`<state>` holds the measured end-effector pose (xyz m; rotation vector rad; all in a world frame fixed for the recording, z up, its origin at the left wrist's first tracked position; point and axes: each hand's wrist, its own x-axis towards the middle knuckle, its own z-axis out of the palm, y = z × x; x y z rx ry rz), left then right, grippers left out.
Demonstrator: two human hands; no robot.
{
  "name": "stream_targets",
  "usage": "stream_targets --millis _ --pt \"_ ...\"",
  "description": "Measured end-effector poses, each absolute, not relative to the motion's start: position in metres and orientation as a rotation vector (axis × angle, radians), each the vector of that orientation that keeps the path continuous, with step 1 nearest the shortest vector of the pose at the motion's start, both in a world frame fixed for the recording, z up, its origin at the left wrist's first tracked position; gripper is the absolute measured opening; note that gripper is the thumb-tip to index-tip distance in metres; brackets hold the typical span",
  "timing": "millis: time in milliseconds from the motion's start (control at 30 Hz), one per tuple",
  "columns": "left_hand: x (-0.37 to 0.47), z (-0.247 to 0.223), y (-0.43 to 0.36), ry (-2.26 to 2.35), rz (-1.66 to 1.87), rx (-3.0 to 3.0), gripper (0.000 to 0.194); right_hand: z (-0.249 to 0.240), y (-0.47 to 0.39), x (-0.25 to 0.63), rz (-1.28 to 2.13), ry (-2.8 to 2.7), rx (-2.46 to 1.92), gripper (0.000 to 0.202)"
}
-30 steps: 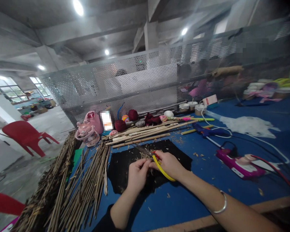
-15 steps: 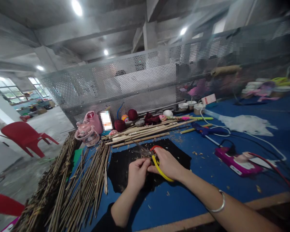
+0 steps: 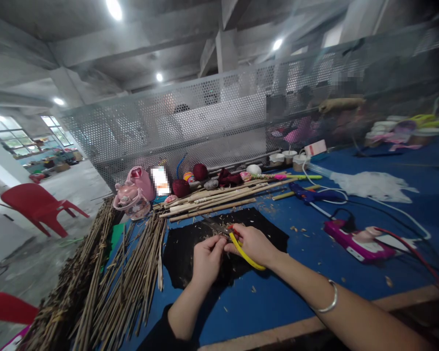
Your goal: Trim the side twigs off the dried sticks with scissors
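Scissors with yellow and red handles are in my right hand, their blades pointing away to the far left over a black cloth. Close beside it, my left hand pinches thumb and fingers together near the blades; whatever sits in that pinch is too small and hidden to name. The fingertips of both hands almost meet. Pale chips and shavings are scattered on the cloth around them. A silver bangle circles my right wrist.
Thin sticks lie in bundles at left. Longer peeled sticks, yarn balls and a pink cup line the back. On the right are a blue glue gun, a purple power strip with cords, and a plastic bag.
The scissor blades have closed together, and the red handle has come in nearer the yellow one under my right hand. My left hand stays in almost the same place.
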<state>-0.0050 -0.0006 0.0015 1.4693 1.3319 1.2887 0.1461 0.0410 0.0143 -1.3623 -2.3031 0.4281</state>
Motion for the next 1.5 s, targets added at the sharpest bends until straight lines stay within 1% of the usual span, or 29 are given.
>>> stream_targets --millis 200,433,633,933,1133,1333,1500 --pt "-0.0050 0.0039 -0.0001 1.333 1.301 1.393 0.035 0.0117 0.0419 0.1455 0.402 -2.316 -1.367 0.035" --pt "-0.0060 0.0046 0.0005 1.342 1.309 1.426 0.032 0.0123 0.0390 0.1444 0.388 -2.290 -1.320 0.042" --pt "-0.0065 0.0026 0.0011 1.378 1.277 1.428 0.034 0.0101 0.0386 0.1433 0.430 -2.284 -1.364 0.040" --pt "-0.0065 0.0043 -0.0001 1.366 1.308 1.400 0.034 0.0107 0.0405 0.1439 0.371 -2.310 -1.415 0.035" --pt "-0.0058 0.0046 0.0003 1.335 1.359 1.371 0.034 0.0147 0.0361 0.1435 0.373 -2.322 -1.331 0.040" --pt "-0.0066 0.0068 -0.0003 1.379 1.337 1.385 0.034 0.0121 0.0381 0.1427 0.427 -2.329 -1.374 0.037" --pt "-0.0072 0.0103 -0.0011 1.357 1.342 1.420 0.032 0.0103 0.0418 0.1430 0.355 -2.337 -1.453 0.038"
